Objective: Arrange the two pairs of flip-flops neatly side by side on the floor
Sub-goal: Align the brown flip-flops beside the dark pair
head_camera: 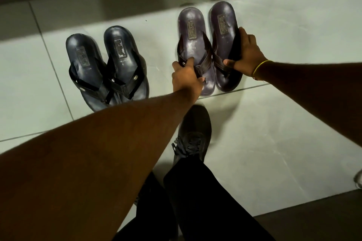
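- I see two pairs of flip-flops on the pale tiled floor (274, 123), heels toward the far wall, toes toward me
- The black pair (106, 64) sits on the left; its two sandals touch at the toe end and splay apart a little at the heels
- The purple-brown pair (207, 45) lies to the right, well apart from the black pair, its two sandals pressed side by side
- My left hand (186, 78) has its grip clenched on the strap of the left purple-brown sandal, thumb at the toe post
- My right hand (244, 53) grasps the right sandal of that pair along its outer edge, thumb on the strap; a yellow band (261, 67) circles the wrist
- Near me, a dark laced sneaker (193, 133) stands on the tile just below the purple-brown pair
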